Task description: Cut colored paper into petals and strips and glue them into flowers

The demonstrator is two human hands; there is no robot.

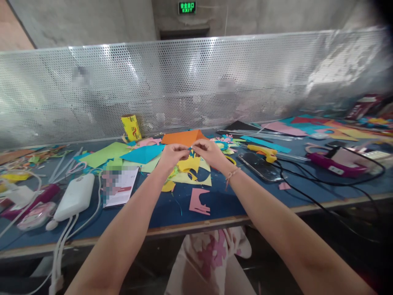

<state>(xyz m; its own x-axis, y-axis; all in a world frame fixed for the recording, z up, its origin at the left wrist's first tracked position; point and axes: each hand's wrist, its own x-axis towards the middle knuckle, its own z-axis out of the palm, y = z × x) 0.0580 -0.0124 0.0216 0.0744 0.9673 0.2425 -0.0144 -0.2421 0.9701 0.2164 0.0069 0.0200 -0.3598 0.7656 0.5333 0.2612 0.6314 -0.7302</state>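
Note:
Over the heap of cut paper, my left hand (175, 156) and my right hand (210, 153) meet with pinched fingertips. Whatever lies between them is too small to make out; a speck of blue shows there. Just behind the fingers lies an orange paper sheet (181, 137). Yellow paper (188, 165) with cut-out curves is beneath my hands, and a blue sheet (143, 154) lies to the left. Nearer the table edge rests a pink paper scrap (198, 200) with a notched side. A yellow glue gun (263, 152) lies right of my right hand.
A phone (259, 167) and black cables (294, 188) lie on the right. On the left are a white power bank (76, 196) with cables and a printed card (125, 186). A yellow box (131, 127) stands by the perforated metal screen (184, 82). Purple power strips (336, 164) flank the workspace.

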